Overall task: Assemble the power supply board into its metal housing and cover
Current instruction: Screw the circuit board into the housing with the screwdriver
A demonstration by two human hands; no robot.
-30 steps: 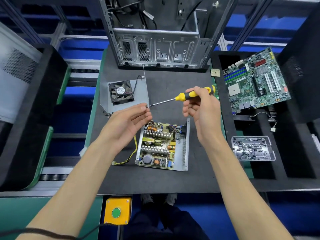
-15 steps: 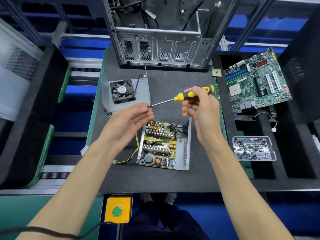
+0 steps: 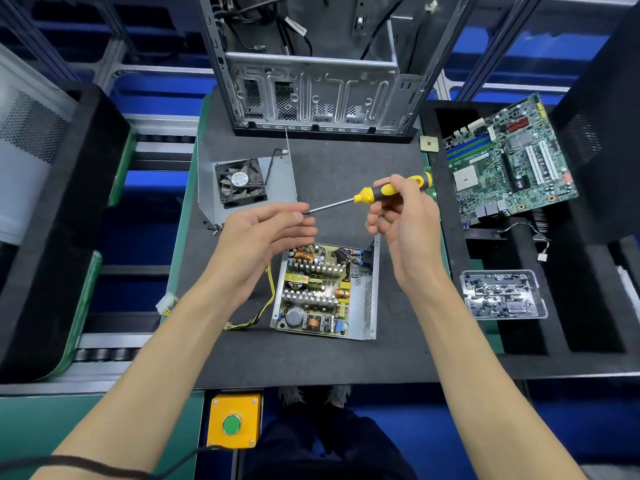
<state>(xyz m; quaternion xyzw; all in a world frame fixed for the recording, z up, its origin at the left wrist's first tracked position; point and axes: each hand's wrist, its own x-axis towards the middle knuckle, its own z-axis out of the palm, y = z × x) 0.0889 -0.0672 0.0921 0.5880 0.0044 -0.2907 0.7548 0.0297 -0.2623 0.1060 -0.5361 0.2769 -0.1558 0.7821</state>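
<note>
The power supply board (image 3: 317,289) lies inside its open metal housing (image 3: 370,299) on the dark mat, with yellow wires trailing off its left side. The metal cover (image 3: 278,174) with a black fan (image 3: 240,181) on it lies behind, to the left. My right hand (image 3: 405,220) grips the yellow and black handle of a screwdriver (image 3: 367,195) held level above the board. My left hand (image 3: 266,233) pinches at the screwdriver's tip; whether a screw sits between its fingers is hidden.
An empty computer case (image 3: 311,64) stands at the back of the mat. A green motherboard (image 3: 505,161) leans on black foam at the right, with a clear tray of screws (image 3: 504,296) below it. A yellow box with a green button (image 3: 233,422) sits at the front edge.
Both hands have stayed nearly in place with the screwdriver between them. My left fingertips have closed a little tighter around the tip.
</note>
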